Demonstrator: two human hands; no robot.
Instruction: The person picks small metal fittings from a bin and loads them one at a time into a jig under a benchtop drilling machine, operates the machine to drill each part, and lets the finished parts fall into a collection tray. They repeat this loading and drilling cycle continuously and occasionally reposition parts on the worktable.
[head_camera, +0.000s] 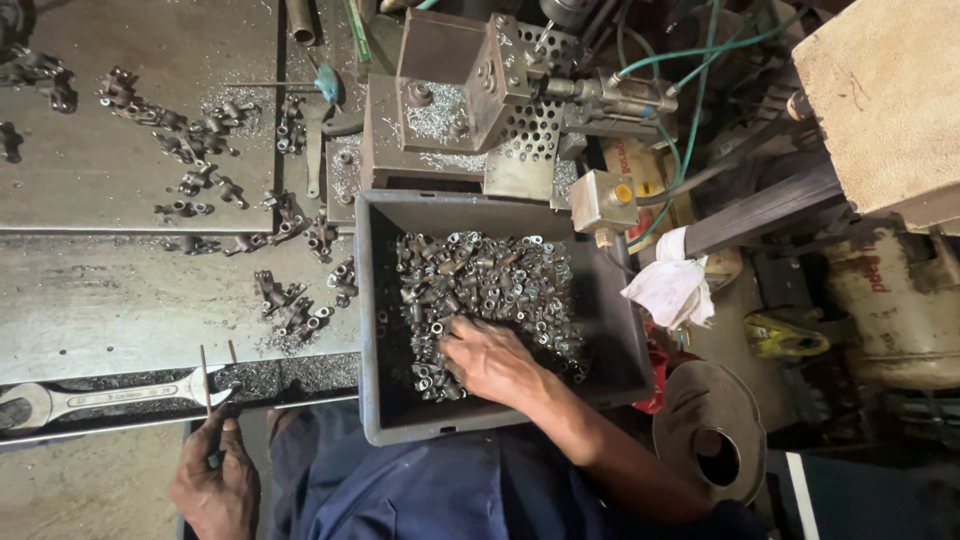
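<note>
In the middle of the frame a heap of small metal parts (485, 295) lies in a dark grey plastic bin (610, 330). The right hand (490, 360) rests palm down on the heap's lower edge, fingers curled into the parts; whether they grip any cannot be told. At lower left, the left hand (212, 485) pinches a thin rod (204, 385) upright, just beside an open-ended spanner (110, 398) on the steel bench (100, 300).

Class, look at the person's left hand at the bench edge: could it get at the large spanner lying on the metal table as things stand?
Probably yes. The left hand rests just below the spanner, whose open jaw end lies beside the fingers, with nothing lying between them.
</note>
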